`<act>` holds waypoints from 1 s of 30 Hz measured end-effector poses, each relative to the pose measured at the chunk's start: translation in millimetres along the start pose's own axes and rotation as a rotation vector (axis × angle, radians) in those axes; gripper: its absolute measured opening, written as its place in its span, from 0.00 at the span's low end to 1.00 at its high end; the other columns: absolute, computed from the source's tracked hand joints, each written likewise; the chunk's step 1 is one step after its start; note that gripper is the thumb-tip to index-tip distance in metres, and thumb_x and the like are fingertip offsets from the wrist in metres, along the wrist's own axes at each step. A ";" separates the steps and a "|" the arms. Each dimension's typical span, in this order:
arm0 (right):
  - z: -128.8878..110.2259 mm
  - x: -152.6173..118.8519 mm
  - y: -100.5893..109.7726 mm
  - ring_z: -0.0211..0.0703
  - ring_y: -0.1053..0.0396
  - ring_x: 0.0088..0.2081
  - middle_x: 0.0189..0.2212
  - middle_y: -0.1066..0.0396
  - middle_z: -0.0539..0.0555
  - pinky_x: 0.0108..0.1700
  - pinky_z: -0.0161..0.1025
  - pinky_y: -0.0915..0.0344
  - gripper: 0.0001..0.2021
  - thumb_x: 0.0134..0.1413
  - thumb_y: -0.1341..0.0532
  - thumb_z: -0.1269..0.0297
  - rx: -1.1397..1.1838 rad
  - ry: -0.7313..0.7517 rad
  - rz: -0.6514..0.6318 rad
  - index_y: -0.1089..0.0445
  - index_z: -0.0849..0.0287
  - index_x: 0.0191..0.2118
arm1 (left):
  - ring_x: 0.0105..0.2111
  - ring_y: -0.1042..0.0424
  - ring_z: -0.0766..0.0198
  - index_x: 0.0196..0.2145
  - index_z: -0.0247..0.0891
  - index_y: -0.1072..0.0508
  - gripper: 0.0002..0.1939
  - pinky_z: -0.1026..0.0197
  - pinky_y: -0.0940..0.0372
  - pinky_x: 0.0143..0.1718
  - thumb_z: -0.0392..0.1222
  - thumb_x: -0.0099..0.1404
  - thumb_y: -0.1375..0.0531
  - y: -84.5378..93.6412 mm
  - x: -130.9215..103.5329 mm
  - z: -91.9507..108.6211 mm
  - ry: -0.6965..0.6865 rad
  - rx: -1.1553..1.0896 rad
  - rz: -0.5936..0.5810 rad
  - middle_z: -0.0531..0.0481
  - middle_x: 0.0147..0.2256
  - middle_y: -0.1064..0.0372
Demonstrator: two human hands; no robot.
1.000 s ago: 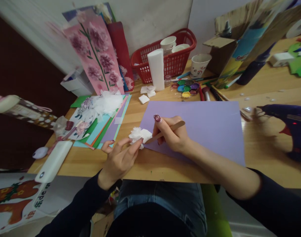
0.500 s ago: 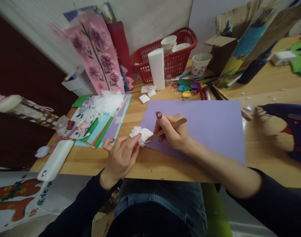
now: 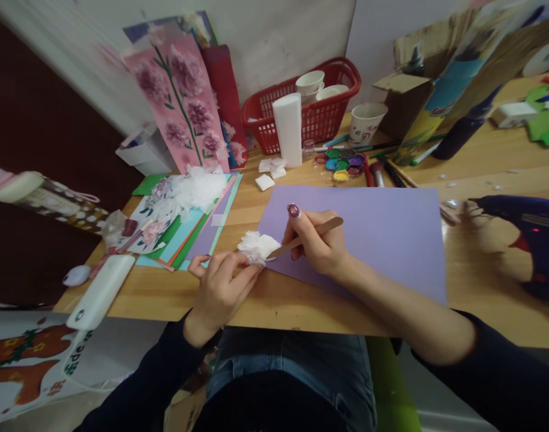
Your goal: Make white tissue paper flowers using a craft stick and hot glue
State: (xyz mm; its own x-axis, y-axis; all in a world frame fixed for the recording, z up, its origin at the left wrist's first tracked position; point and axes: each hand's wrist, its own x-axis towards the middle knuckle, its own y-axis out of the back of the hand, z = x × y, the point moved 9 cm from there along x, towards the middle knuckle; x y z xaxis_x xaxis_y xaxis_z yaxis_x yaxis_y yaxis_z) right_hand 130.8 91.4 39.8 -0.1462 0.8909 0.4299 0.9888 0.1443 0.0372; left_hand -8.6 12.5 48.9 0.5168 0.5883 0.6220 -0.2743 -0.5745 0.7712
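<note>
One wooden stick is sitting clamped between the thumb and fingers of my right hand, its lower end slanting leftward from my fingertips and apparently meeting the edge of a white tissue puff. The puff is lying between my two hands, just beyond the fingertips of my left hand, and it seems to be overlapping the near left corner of the purple sheet that is spreading out beneath and to the right of my right hand. My left thumb and forefinger are touching the puff's near side; I cannot tell whether they are pinching a fold or only steadying it.

I am judging the puff to be very light, soft and easily crushed, its thin ruffles likely tearing under a hard grip or clinging to anything sticky. The near edge, where my left fingertips are resting, is looking like the sensible place for holding it, lightly, leaving the ruffled far side loose. The stick is seeming stiff, light and smooth, and gripping it low, near the working end, is probably giving me finer control.

Beyond my left hand, small white pads are lying past the puff; beyond my right, a paint palette is sitting past the sheet, and a glue gun is resting well to the right.
</note>
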 end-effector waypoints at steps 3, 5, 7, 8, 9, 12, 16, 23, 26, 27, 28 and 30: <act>0.1 0.2 0.2 0.31 0.39 0.12 0.08 0.40 0.46 0.19 0.30 0.41 0.28 0.65 0.50 0.47 0.002 0.004 0.001 0.34 0.59 0.18 | 0.35 0.33 0.59 0.33 0.42 0.23 0.05 0.53 0.47 0.41 0.33 0.62 0.35 -1.2 0.2 -1.3 0.013 -0.014 -0.020 0.51 0.31 0.27; 0.8 0.3 -0.5 0.31 0.39 0.12 0.08 0.40 0.46 0.19 0.30 0.42 0.29 0.65 0.50 0.47 0.002 0.000 -0.005 0.34 0.59 0.18 | 0.36 0.33 0.59 0.34 0.43 0.22 0.05 0.52 0.46 0.42 0.34 0.62 0.35 -1.8 -0.2 -2.7 0.028 -0.018 -0.034 0.51 0.31 0.27; 2.0 0.2 -0.8 0.31 0.39 0.13 0.09 0.40 0.46 0.19 0.31 0.41 0.29 0.65 0.50 0.46 0.003 -0.012 -0.004 0.34 0.59 0.18 | 0.36 0.33 0.59 0.34 0.43 0.22 0.05 0.52 0.46 0.42 0.34 0.63 0.36 -2.3 -0.5 -4.1 0.043 -0.027 -0.041 0.51 0.31 0.27; 2.6 0.1 -0.7 0.31 0.39 0.13 0.09 0.40 0.46 0.19 0.31 0.41 0.29 0.65 0.50 0.46 0.004 -0.018 -0.001 0.35 0.59 0.18 | 0.36 0.33 0.59 0.34 0.43 0.22 0.05 0.52 0.47 0.42 0.34 0.63 0.36 -2.8 -0.4 -4.7 0.050 -0.030 -0.044 0.51 0.31 0.27; 3.0 0.0 -0.5 0.31 0.39 0.13 0.09 0.40 0.46 0.19 0.31 0.41 0.29 0.65 0.50 0.46 0.006 -0.022 0.003 0.34 0.59 0.18 | 0.36 0.32 0.59 0.34 0.43 0.22 0.05 0.52 0.47 0.42 0.34 0.63 0.36 -3.6 -0.3 -5.0 0.052 -0.031 -0.048 0.51 0.31 0.26; 3.3 -0.3 0.1 0.31 0.39 0.13 0.09 0.40 0.46 0.19 0.31 0.41 0.29 0.65 0.50 0.46 0.012 -0.023 0.011 0.34 0.59 0.18 | 0.35 0.32 0.59 0.34 0.43 0.22 0.04 0.50 0.49 0.43 0.35 0.63 0.36 -6.1 0.3 -4.9 0.050 -0.021 -0.056 0.51 0.31 0.26; 2.9 0.1 0.5 0.31 0.39 0.13 0.08 0.40 0.46 0.19 0.31 0.41 0.29 0.64 0.50 0.46 0.009 -0.015 0.015 0.34 0.59 0.18 | 0.35 0.32 0.59 0.34 0.43 0.23 0.04 0.51 0.48 0.43 0.35 0.63 0.35 -4.1 1.6 -4.0 0.041 -0.041 -0.049 0.51 0.31 0.26; 4.7 0.3 5.1 0.31 0.40 0.12 0.08 0.40 0.46 0.18 0.30 0.43 0.28 0.64 0.48 0.47 0.030 -0.020 0.067 0.33 0.59 0.18 | 0.35 0.30 0.58 0.39 0.40 0.26 0.06 0.51 0.46 0.44 0.36 0.63 0.38 4.7 12.7 -18.7 0.174 -0.184 -0.027 0.50 0.33 0.29; 6.4 0.1 9.0 0.31 0.40 0.12 0.08 0.40 0.46 0.17 0.30 0.43 0.27 0.64 0.47 0.47 0.025 -0.036 0.116 0.34 0.59 0.18 | 0.39 0.31 0.57 0.41 0.42 0.25 0.07 0.50 0.47 0.45 0.38 0.64 0.39 -9.5 17.4 -24.0 0.230 -0.230 -0.137 0.49 0.36 0.31; 6.4 -0.1 9.7 0.31 0.40 0.12 0.08 0.40 0.46 0.17 0.31 0.43 0.27 0.64 0.47 0.47 0.020 -0.037 0.124 0.34 0.59 0.18 | 0.40 0.31 0.56 0.39 0.42 0.24 0.06 0.50 0.47 0.45 0.39 0.64 0.39 -13.0 18.1 -24.6 0.235 -0.233 -0.160 0.49 0.37 0.31; 6.4 -0.2 9.8 0.31 0.40 0.12 0.08 0.40 0.46 0.17 0.31 0.43 0.27 0.64 0.47 0.48 0.016 -0.037 0.127 0.34 0.59 0.18 | 0.40 0.31 0.57 0.37 0.43 0.23 0.04 0.50 0.47 0.46 0.38 0.64 0.39 -15.1 18.3 -25.4 0.240 -0.230 -0.171 0.49 0.37 0.31; 6.3 -0.5 9.0 0.31 0.40 0.12 0.08 0.40 0.46 0.18 0.31 0.43 0.28 0.65 0.48 0.48 0.005 -0.036 0.120 0.33 0.59 0.18 | 0.41 0.31 0.57 0.33 0.42 0.24 0.04 0.50 0.48 0.46 0.37 0.64 0.39 -16.1 17.2 -27.8 0.250 -0.219 -0.172 0.49 0.37 0.31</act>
State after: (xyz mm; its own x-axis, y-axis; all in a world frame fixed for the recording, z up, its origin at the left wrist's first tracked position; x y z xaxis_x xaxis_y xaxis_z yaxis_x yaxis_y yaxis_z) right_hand 139.5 94.9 34.2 -0.0281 0.9168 0.3984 0.9991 0.0381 -0.0170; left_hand -17.9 47.6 51.0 0.3638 0.8020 0.4738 -0.3820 -0.3354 0.8611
